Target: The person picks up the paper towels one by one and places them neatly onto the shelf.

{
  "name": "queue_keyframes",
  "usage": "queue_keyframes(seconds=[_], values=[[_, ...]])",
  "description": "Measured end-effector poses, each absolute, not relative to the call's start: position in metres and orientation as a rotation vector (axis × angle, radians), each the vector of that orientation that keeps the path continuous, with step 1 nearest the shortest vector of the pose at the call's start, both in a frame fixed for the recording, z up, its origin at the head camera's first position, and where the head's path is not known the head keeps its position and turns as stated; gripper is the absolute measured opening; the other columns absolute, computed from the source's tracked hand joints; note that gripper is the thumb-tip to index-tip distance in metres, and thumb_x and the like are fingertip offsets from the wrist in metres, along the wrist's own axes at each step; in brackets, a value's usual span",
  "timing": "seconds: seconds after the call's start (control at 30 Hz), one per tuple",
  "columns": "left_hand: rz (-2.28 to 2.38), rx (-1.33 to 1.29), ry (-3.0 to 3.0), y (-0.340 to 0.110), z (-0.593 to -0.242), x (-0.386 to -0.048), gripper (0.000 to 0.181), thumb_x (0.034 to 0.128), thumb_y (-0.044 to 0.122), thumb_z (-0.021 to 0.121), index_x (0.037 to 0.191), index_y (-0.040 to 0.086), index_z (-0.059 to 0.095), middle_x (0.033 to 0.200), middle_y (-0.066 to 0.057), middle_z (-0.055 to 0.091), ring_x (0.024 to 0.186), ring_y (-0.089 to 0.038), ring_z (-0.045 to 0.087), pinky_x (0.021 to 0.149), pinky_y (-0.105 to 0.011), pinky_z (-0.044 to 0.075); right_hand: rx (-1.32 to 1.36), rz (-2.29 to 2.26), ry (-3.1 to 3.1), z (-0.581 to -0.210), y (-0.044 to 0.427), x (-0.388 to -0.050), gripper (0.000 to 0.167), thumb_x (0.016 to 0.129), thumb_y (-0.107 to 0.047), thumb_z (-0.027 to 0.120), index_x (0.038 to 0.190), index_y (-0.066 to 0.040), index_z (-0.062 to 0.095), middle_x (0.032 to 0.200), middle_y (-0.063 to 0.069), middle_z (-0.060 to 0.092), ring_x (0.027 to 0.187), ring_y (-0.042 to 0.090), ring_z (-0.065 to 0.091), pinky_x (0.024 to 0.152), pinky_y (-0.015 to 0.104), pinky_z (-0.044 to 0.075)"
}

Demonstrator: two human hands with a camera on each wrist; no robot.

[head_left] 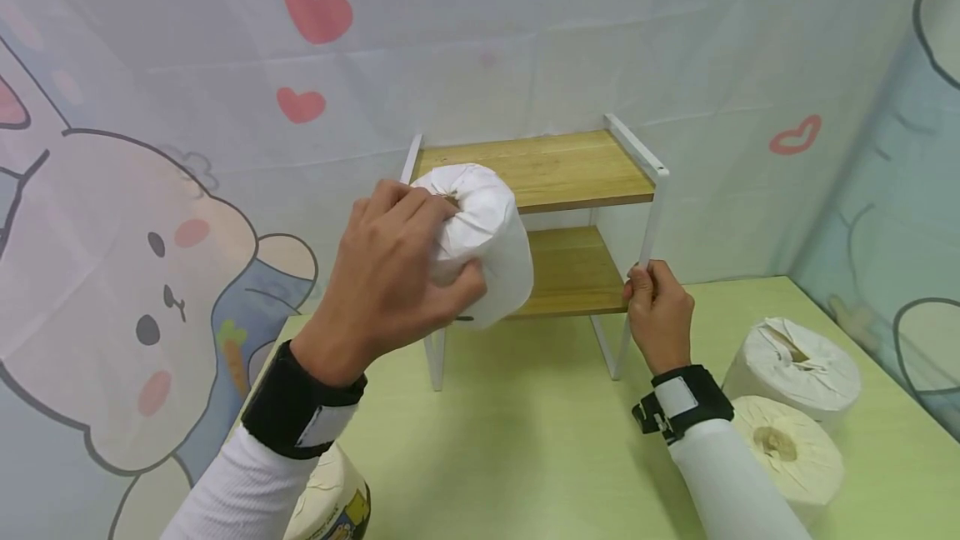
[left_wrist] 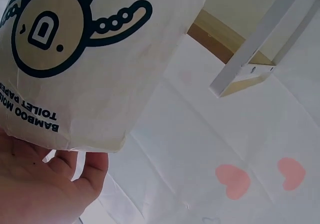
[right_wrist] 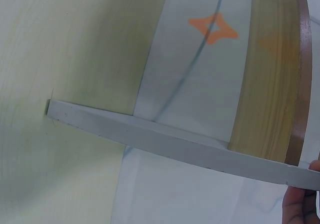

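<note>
As our left hand (head_left: 390,273) holds a paper roll (head_left: 495,261) up at the middle of the frame, its thumb and curled fingers pinch the wrapped top, close to the hole. Our right hand (head_left: 663,315), right of centre, grips the slim white post (head_left: 654,227) of a small shelf (head_left: 555,161). We judge this pairing sound: one hand braces the frame while the other manages the roll. Our pinch should be firm enough to stop a slip, yet gentle enough to spare the core and the thin paper, and we would do well to level the tilted roll. It appears before the shelf's left end; how near the boards it is, we cannot tell.

Its wrapper is white and crinkled, pleated round the hole, with a dark cartoon printed on the side. The boards look flat and golden with a straight grain, the bars smooth and square-edged. At lower right, a white roll (head_left: 821,369) and a cream roll (head_left: 802,473) sit squat on the pale green table (head_left: 510,432); at lower left we see a printed roll (head_left: 322,498), partly cut off.
</note>
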State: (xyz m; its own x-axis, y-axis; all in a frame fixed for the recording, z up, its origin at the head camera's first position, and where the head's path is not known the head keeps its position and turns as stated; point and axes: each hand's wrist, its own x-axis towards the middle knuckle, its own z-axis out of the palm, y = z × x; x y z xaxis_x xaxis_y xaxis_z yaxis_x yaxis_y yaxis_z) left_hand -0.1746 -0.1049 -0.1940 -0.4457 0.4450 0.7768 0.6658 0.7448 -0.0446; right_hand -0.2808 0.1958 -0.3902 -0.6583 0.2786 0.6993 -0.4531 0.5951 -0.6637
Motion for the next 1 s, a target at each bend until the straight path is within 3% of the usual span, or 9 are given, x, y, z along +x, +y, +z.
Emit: queue_keyframes(seconds=[1.0], values=[[-0.347, -0.831, -2.012, -0.105, -0.174, -0.180, 0.035, 0.0785, 0.026, 0.064, 0.101, -0.001, 0.065, 0.092, -0.010, 0.067, 0.094, -0.031, 0.051, 0.078, -0.049, 0.041, 0.150, 1.116, -1.980, -0.390, 0.195, -0.281, 0.022, 0.107, -0.017, 0.053, 0.096, 0.001, 0.060, 0.071, 0.009, 0.062, 0.059, 0.018, 0.054, 0.056, 0.012, 0.038]])
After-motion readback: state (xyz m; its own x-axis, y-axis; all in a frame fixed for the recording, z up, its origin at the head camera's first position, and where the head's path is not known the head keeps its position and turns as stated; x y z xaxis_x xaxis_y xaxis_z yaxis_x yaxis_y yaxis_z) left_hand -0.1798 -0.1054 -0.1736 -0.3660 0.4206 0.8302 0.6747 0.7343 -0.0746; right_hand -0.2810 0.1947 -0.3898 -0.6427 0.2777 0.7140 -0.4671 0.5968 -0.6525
